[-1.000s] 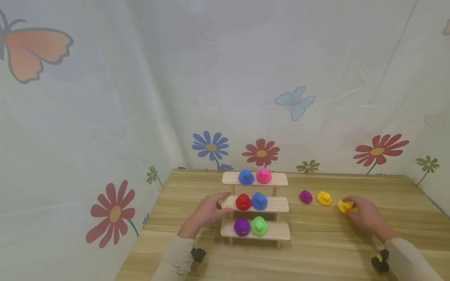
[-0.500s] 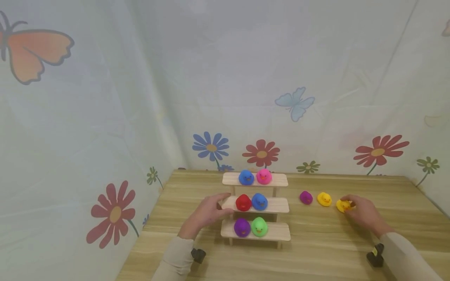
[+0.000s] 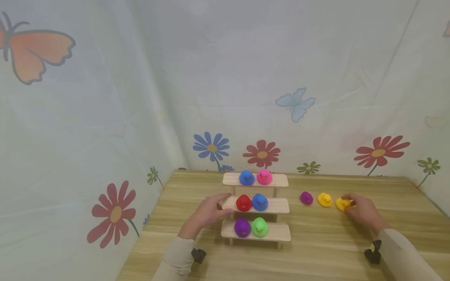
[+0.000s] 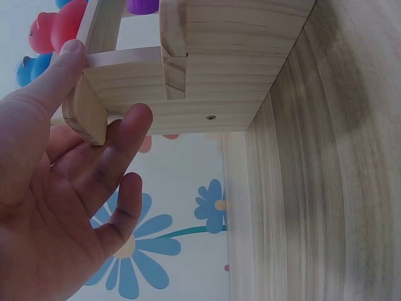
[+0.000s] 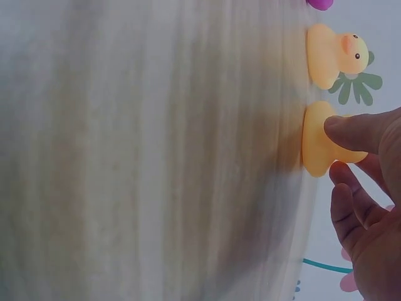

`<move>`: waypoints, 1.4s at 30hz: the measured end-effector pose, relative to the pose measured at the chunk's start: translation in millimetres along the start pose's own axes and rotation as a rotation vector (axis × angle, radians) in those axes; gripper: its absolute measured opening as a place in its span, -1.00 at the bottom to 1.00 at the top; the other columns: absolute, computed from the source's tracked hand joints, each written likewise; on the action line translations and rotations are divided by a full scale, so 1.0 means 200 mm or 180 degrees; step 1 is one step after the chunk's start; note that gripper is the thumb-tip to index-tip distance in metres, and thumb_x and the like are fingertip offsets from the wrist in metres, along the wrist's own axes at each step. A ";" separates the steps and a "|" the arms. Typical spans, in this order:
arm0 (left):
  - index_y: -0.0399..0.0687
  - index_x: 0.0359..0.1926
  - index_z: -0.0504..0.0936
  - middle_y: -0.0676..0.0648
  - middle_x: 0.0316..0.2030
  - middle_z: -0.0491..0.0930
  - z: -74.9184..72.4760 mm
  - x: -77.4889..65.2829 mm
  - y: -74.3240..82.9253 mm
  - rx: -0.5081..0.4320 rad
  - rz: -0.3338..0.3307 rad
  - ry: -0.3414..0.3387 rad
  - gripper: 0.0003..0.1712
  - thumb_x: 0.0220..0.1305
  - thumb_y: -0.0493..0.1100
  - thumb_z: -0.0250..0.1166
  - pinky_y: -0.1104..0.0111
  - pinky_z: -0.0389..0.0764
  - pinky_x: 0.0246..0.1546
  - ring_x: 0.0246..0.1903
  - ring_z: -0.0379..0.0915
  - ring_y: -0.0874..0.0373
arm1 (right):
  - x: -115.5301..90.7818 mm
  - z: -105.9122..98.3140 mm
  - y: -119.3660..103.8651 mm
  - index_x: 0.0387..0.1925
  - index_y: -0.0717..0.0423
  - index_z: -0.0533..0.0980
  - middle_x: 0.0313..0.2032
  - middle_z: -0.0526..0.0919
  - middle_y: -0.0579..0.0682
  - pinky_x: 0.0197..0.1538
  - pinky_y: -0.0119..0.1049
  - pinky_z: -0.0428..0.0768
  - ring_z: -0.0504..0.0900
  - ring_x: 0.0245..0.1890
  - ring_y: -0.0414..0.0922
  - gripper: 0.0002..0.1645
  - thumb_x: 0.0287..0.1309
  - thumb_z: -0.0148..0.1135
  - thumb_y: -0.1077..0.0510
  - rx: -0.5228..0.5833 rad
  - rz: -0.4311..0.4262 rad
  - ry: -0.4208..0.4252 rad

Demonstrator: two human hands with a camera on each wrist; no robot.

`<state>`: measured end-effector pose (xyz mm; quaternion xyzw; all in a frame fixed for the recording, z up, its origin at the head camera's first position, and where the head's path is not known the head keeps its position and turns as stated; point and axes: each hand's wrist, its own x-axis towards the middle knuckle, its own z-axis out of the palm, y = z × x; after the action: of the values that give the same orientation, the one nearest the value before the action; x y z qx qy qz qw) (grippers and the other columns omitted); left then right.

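Observation:
My right hand (image 3: 363,212) pinches a yellow rubber duck (image 5: 318,141) between thumb and fingers, and the duck's base sits on the table. Beside it stand another yellow duck (image 3: 325,200) and a small purple duck (image 3: 306,198), forming a row. With the left hand (image 3: 207,212) I hold the left end of the middle step of a three-step wooden display shelf (image 4: 88,113). The shelf carries blue (image 3: 247,178) and pink (image 3: 264,176) ducks on top, red (image 3: 244,203) and blue (image 3: 260,202) in the middle, purple (image 3: 242,228) and green (image 3: 259,227) at the bottom.
A wood-grain table (image 3: 316,249) bears everything. Behind it and along the left hangs a pale curtain (image 3: 225,78) printed with flowers and butterflies. A dark wrist device (image 3: 373,252) is strapped near the right sleeve, with a similar one (image 3: 199,256) on the left.
The right hand has shifted slightly left with the yellow duck, narrowing the gap to the other yellow duck. The left hand and shelf have stayed put.

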<state>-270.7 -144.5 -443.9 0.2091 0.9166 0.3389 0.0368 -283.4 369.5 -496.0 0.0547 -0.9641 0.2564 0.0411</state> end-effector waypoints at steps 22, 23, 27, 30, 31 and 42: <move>0.01 0.28 0.39 0.10 -0.31 0.56 0.02 0.01 -0.03 0.0001 0.0012 0.0017 -0.24 0.11 0.17 0.33 0.38 0.51 -0.56 -0.55 0.43 0.25 | 0.06 -0.02 0.01 -0.07 0.36 0.48 -0.06 0.50 0.41 -0.21 0.13 0.50 0.50 -0.21 0.24 -0.59 -0.05 0.25 0.37 -0.0062 -0.0142 0.0037; 0.01 0.28 0.39 0.10 -0.31 0.56 0.02 0.01 -0.02 0.0004 0.0007 0.0017 -0.25 0.11 0.17 0.33 0.38 0.52 -0.56 -0.55 0.44 0.25 | 0.06 -0.02 0.01 -0.07 0.36 0.48 -0.06 0.50 0.41 -0.21 0.13 0.50 0.49 -0.21 0.25 -0.58 -0.05 0.25 0.37 -0.0061 -0.0131 0.0021; 0.02 0.28 0.39 0.09 -0.28 0.57 0.02 0.01 -0.02 0.0004 0.0023 0.0025 -0.24 0.10 0.18 0.33 0.39 0.52 -0.56 -0.56 0.44 0.25 | 0.07 -0.02 0.01 -0.05 0.35 0.47 -0.04 0.48 0.42 -0.19 0.15 0.49 0.49 -0.19 0.26 -0.58 -0.03 0.26 0.35 -0.0041 -0.0084 -0.0033; 0.00 0.28 0.39 0.06 -0.23 0.58 0.02 0.01 -0.02 -0.0004 0.0040 0.0021 -0.23 0.10 0.19 0.33 0.39 0.52 -0.55 -0.56 0.44 0.26 | 0.08 -0.02 0.02 -0.03 0.35 0.46 -0.02 0.47 0.42 -0.17 0.16 0.48 0.48 -0.17 0.27 -0.56 -0.02 0.25 0.34 -0.0027 -0.0030 -0.0078; -0.01 0.28 0.39 0.06 -0.22 0.58 0.02 0.01 -0.02 -0.0009 0.0041 0.0019 -0.23 0.10 0.19 0.33 0.39 0.52 -0.55 -0.56 0.44 0.26 | 0.08 -0.02 0.02 -0.02 0.34 0.45 -0.02 0.47 0.42 -0.17 0.16 0.48 0.48 -0.17 0.27 -0.56 -0.02 0.25 0.33 -0.0021 -0.0008 -0.0094; -0.01 0.29 0.38 0.05 -0.18 0.58 0.02 0.01 -0.02 0.0032 0.0011 0.0022 -0.22 0.09 0.21 0.32 0.40 0.51 -0.54 -0.54 0.44 0.26 | 0.08 -0.02 0.02 0.02 0.34 0.42 0.03 0.40 0.47 -0.13 0.21 0.45 0.45 -0.12 0.31 -0.55 0.03 0.20 0.33 0.0036 0.0038 -0.0119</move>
<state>-273.4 -144.8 -449.3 0.2097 0.9180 0.3350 0.0320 -299.5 373.1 -492.1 0.0540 -0.9636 0.2611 0.0213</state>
